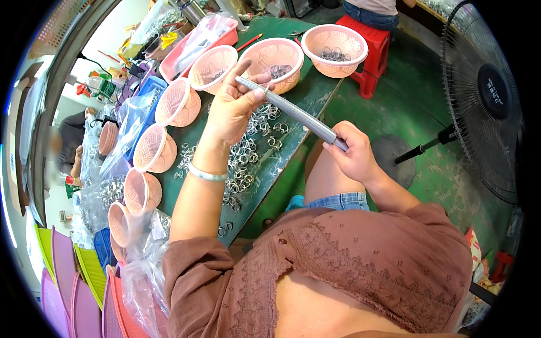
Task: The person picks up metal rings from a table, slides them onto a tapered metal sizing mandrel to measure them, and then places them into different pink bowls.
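My right hand (352, 153) grips the thick lower end of a long tapered grey metal rod (293, 111) that slants up to the left. My left hand (235, 101) pinches the rod's thin upper end, where a small silver ring sits between thumb and fingers. A silver bracelet (206, 174) circles my left wrist. Below my left hand a heap of silver rings (248, 160) lies on the green table (307, 97).
Several pink mesh baskets (335, 46) stand along the table's far and left sides, some with rings inside. Clear plastic bags (141, 259) lie at the left. A red stool (372, 56) and a standing fan (484, 96) are on the green floor. Another person sits at far left.
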